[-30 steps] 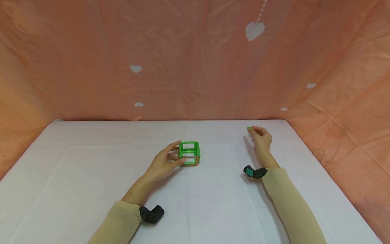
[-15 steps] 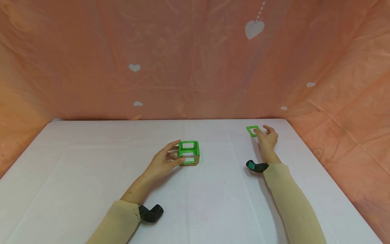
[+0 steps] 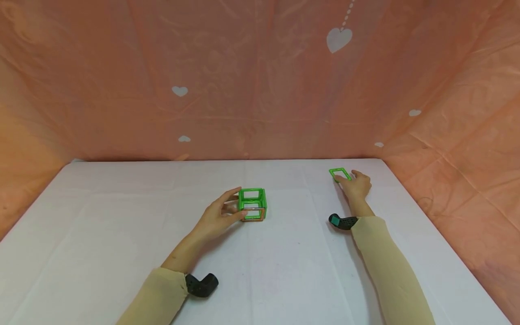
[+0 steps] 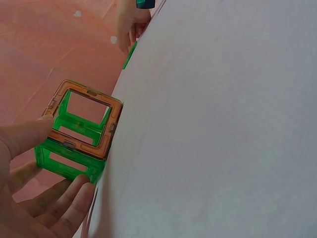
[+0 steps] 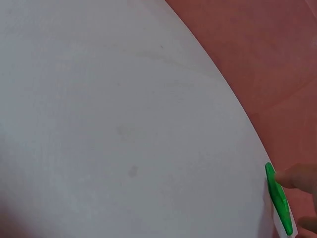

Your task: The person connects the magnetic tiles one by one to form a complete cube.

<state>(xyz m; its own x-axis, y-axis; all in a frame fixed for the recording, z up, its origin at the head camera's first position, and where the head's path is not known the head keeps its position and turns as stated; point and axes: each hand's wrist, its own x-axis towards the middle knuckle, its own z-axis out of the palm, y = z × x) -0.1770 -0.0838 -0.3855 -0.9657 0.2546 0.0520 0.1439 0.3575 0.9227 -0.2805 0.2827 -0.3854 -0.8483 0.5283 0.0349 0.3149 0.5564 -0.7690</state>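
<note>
My left hand (image 3: pixel 215 219) grips a small open-framed cube (image 3: pixel 253 202) of magnetic tiles around its left side. The cube is mostly green, with one orange square tile (image 4: pixel 91 92) facing the left wrist camera; my thumb lies on that tile's edge and the fingers reach round the green side. Far to the right, my right hand (image 3: pixel 356 187) pinches a single green square magnetic tile (image 3: pixel 337 169) by its near side. In the right wrist view this tile (image 5: pixel 278 198) shows nearly edge-on, a fingertip against it; most of that hand is out of frame there.
A white cloth covers the table (image 3: pixel 280 271). Orange sheeting (image 3: pixel 252 90) with pale hearts rises along its back and sides. Each wrist wears a black strap-on device (image 3: pixel 201 285).
The green tile has turned from edge-on to showing its square face, and my right hand has shifted slightly right and changed its finger position on it. My left hand and the cube stay put.
</note>
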